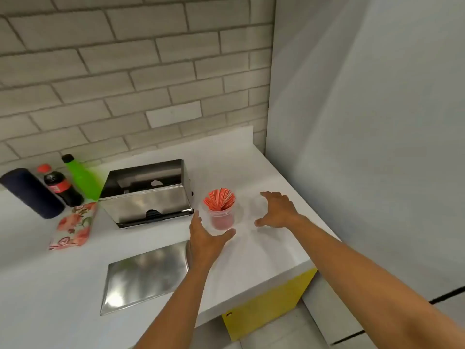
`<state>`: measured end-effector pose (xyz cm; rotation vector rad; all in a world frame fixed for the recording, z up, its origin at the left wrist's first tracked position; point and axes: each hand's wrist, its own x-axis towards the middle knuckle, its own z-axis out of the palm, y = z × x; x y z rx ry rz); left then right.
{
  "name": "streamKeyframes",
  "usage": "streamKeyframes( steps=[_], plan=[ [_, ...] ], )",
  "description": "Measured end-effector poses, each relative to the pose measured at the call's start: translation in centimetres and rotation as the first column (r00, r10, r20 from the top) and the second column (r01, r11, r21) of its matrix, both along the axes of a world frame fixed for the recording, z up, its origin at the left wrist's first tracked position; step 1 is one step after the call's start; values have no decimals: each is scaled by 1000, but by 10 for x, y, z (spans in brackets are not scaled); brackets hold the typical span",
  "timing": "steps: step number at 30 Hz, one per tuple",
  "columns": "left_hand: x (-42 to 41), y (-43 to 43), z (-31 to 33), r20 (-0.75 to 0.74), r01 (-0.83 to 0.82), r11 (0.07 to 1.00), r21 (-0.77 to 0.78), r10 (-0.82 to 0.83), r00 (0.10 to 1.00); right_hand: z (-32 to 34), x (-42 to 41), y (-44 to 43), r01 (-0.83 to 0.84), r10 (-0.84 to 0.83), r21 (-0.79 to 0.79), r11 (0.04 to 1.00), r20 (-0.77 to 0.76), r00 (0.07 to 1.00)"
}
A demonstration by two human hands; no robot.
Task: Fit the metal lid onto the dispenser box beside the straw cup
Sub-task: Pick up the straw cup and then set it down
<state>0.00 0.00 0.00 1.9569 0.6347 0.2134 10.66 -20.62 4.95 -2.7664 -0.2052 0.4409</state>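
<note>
The metal lid (147,275) lies flat on the white counter (264,248), in front of the dispenser box (148,195) on the person's side and apart from it, with its right end reaching under the left wrist. The dispenser box stands open-topped toward the wall, its shiny front panel facing the person and dark inside. Just right of the box is the straw cup (221,210), a clear cup packed with red straws. Both hands flank that cup rather than the lid: the left hand (205,238) hovers at the cup's near left, between cup and box corner, fingers spread and released, gripping nothing; the right hand (278,211) hangs to the cup's right, fingers likewise splayed and empty. Left of the box lie a floral packet (73,225), a cola bottle (61,186), a green bottle (81,177) and a dark cylinder (31,191). The lid looks untouched, so the step in hand is probably to take it up. Done well, that means drawing both hands back from the cup without brushing it, since the light cup would tip easily, then pinching the lid by its two short ends, lifting it level, and lowering it squarely over the box so the edges seat evenly rather than catching on one corner.
</note>
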Motion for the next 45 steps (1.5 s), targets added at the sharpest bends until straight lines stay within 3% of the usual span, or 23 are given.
streamKeyframes(
  steps=[5, 14, 22, 27, 35, 45],
  plan=[
    [21, -4, -9, 52, -12, 994, -110, 17, 998, -12, 24, 4, 31, -34, -31, 999, -71, 997],
    [42, -9, -19, 131, -29, 995, -92, 41, 991, -30, 47, 10, -3, -6, -143, 990, -67, 998],
    [51, -14, -22, 122, -55, 984, -169, 77, 990, -29, 53, 6, 25, -29, -50, 998, -90, 996],
    [52, -15, -26, 135, -66, 981, -183, 92, 987, 17, 59, 14, 23, -21, 85, 996, -18, 1000],
    [56, -15, -25, 152, -63, 981, -183, 92, 984, 96, 56, 53, -216, 206, 154, 964, 76, 976],
    [57, -9, -33, 170, -45, 973, -227, 85, 982, 75, 34, 97, -371, 374, 99, 923, -7, 928]
  ],
)
